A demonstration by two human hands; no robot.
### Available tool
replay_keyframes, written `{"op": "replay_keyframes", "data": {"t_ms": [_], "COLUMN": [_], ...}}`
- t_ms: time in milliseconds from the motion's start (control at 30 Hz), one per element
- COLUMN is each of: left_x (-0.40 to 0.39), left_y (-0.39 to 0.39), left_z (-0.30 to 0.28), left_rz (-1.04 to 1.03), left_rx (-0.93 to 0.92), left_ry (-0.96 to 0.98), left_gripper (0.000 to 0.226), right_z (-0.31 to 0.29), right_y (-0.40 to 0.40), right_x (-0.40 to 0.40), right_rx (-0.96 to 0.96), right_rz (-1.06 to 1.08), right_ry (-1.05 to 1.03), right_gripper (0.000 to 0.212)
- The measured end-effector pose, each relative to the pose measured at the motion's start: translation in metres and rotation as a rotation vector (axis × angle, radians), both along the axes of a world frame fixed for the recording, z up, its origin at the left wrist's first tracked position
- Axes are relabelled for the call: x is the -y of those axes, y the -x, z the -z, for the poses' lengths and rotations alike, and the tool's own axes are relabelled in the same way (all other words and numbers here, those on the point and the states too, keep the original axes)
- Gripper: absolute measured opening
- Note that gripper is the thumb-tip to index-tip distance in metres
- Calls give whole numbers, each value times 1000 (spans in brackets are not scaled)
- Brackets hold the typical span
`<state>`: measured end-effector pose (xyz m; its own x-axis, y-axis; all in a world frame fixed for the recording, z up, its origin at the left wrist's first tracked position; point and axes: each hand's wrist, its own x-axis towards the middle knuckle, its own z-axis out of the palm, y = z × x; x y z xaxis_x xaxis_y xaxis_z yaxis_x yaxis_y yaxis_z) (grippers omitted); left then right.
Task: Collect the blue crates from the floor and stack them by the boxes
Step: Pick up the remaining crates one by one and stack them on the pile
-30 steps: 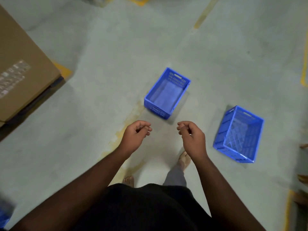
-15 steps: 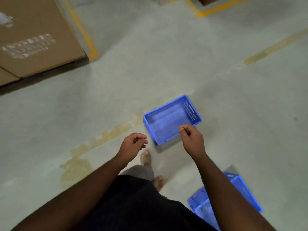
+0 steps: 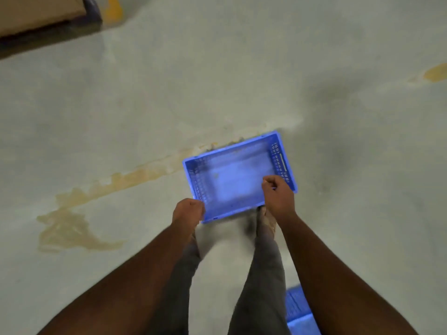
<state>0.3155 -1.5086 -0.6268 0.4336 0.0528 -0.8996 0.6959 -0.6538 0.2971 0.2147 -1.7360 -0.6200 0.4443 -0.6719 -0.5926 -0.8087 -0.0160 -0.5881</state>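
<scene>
Crate (image 3: 232,180) sat open side up on the floor (image 3: 145,105) at our feet; another crate (image 3: 298,310) lay at 5 o'clock. Our left grip (image 3: 187,213) and right grip (image 3: 278,197) hung over its near rim, fingers curled, clasping nothing. Box (image 3: 36,10) stood at 10 o'clock.

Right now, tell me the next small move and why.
Probably lower both hands onto the blue crate's rim. The left hand and right hand are curled above its near edge and hold nothing, and the crate looks empty and sits on the floor.
</scene>
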Motion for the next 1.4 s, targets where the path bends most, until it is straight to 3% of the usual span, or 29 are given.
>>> {"op": "replay_keyframes", "data": {"t_ms": [100,167,233,300,433,500,567,633,767,867,967,1233,1333,1400], "left_x": [35,57,73,81,88,89,83,72,43,17,-1,-99,-149,-185], "left_y": [7,6,3,2,17,27,32,33,26,24,30,77,82,82], "left_z": [101,172,242,294,330,331,331,333,332,325,291,51,-42,-96], "left_rz": [27,-36,-127,-186,-159,-176,-251,-260,-232,-208,-343,-461,-550,-632], "left_rx": [-83,-74,-29,28,43,189,313,239,209,224,259,286,363,435], "left_ry": [-128,-216,-290,-399,-574,-653,-680,-645,-624,-566,-455,-394,-401,-369], "left_gripper": [51,83,108,118,101,85,83,82,56,46,30,19,30,25], "right_z": [115,188,249,289,334,344,348,350,350,336,297,61,-36,-93], "right_y": [-8,-14,-16,-11,7,12,14,13,19,23,21,-17,-37,-49], "right_x": [60,95,126,148,161,156,152,152,156,157,155,70,14,-26], "right_rx": [-122,-193,-234,-306,-459,-459,-436,-427,-375,-262,-214,2,70,109], "right_rz": [-53,-107,-134,-70,31,24,27,42,42,9,-22,-47,-46,-97], "right_ry": [-19,26,197,331,234,215,244,256,267,363,472,567,518,505], "right_gripper": [35,54,69,76,76,65,59,56,54,53,54,40,37,36]}}
